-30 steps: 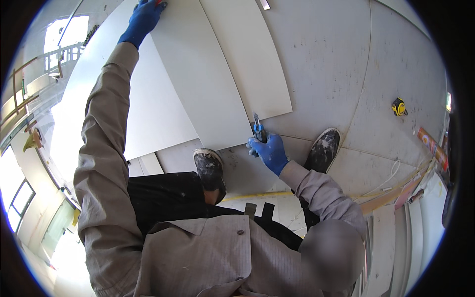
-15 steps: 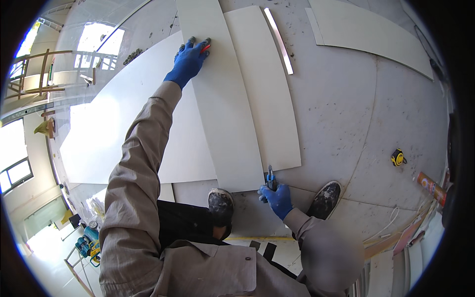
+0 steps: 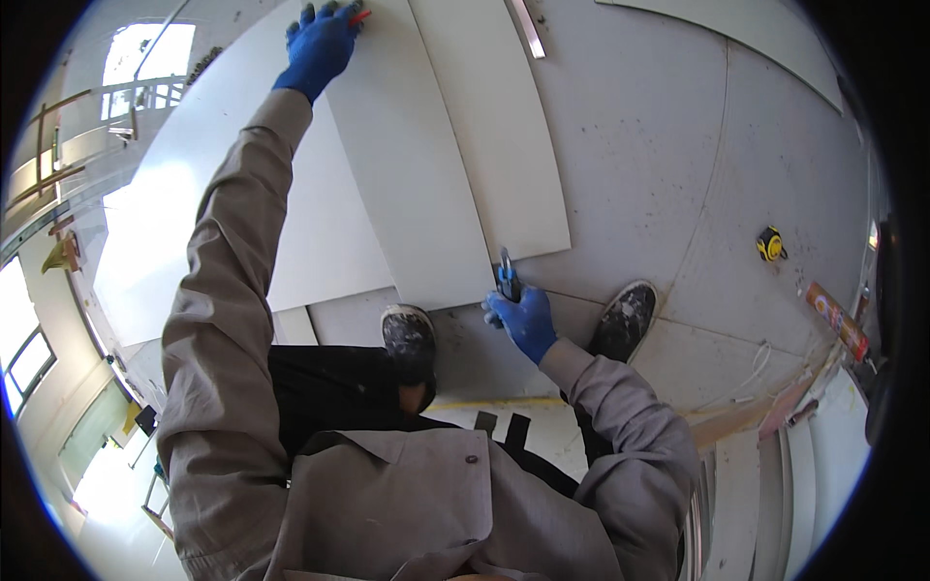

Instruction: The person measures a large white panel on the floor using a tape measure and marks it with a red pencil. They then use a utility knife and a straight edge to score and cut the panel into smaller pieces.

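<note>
In its blue glove, my left hand rests on the far part of a long pale board strip. A slim red pencil-like stick pokes out beside its thumb. Close to the strip's near right corner, my right hand, also gloved, closes around a blue-and-black utility knife whose tip points away from me. The strip lies across a wider pale board on the right and a large white sheet on the left.
My shoes stand just short of the boards' near edges. A yellow-and-black tape measure and an orange tube lie on the floor to the right. Another pale panel is at the far right, and panel offcuts lie at the lower right.
The view has shifted, so boards, shoes and hands all sit higher and slightly further left in the picture. Both hands keep nearly the same places on and beside the strip.
</note>
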### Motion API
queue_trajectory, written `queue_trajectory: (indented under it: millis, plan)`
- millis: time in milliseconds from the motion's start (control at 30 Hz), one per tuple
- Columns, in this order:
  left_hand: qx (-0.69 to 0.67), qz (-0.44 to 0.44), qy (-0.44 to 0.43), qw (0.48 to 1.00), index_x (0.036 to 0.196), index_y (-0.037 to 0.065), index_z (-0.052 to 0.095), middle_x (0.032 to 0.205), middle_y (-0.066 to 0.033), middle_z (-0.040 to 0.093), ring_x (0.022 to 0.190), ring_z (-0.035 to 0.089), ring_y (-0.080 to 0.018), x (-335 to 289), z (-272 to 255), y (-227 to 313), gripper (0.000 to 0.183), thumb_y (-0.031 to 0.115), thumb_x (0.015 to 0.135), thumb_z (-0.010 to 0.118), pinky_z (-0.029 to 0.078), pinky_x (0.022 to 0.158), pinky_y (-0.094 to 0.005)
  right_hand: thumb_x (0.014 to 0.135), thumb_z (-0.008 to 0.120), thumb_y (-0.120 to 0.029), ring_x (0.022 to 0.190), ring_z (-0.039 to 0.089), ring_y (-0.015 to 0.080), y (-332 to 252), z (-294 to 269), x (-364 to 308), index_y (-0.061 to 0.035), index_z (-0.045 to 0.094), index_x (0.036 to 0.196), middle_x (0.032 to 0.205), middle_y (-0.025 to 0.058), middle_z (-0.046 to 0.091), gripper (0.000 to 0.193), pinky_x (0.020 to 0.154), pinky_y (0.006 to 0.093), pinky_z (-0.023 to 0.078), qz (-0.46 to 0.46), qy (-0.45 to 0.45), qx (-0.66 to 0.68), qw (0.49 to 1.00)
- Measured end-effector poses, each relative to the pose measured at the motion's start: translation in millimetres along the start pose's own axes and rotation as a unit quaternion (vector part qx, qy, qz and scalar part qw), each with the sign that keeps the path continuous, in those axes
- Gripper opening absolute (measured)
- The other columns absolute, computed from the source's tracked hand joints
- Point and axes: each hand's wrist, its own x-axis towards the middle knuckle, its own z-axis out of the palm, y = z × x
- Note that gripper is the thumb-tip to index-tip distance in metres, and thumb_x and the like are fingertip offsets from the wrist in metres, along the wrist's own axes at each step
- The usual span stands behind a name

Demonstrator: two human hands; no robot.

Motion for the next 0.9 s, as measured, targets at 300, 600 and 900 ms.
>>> queue_trajectory:
  millis: [300,600,900]
  plan:
    - [-0.165,-0.092,0.02,0.982,0.119,0.016,0.066,0.118,-0.0142,0.063,0.112,0.06,-0.0365,-6.6,-40.7,75.6,0.026,0.021,0.094,0.058,0.047,0.097,-0.0526,0.091,0.069,-0.016,0.06,0.066,0.0123,-10.7,4.3,-3.2,0.0003,0.067,0.088,0.078,0.0076,0.07,0.017,0.059,0.028,0.055,0.013,0.011,0.018,1.0]
    - [-0.132,-0.126,0.124,0.975,0.126,0.016,0.065,0.135,-0.0185,0.06,0.126,0.055,-0.039,-12.6,-28.7,90.5,0.036,0.025,0.091,0.061,0.039,0.107,-0.0548,0.096,0.067,-0.013,0.065,0.064,0.0109,-14.8,-3.1,-9.9,-0.003,0.063,0.099,0.085,0.0069,0.068,0.011,0.059,0.026,0.053,0.008,-0.002,-0.013,1.0]
    - [-0.113,-0.124,0.134,0.977,0.131,0.015,0.065,0.14,-0.0185,0.059,0.13,0.055,-0.0374,-16.2,-23.9,84.2,0.043,0.031,0.09,0.066,0.035,0.112,-0.0557,0.1,0.063,-0.017,0.064,0.062,0.0075,-149.9,-7.9,15.4,-0.0044,0.061,0.111,0.088,0.0017,0.066,0.018,0.054,0.0207,0.049,-0.108,0.068,-0.028,0.991]
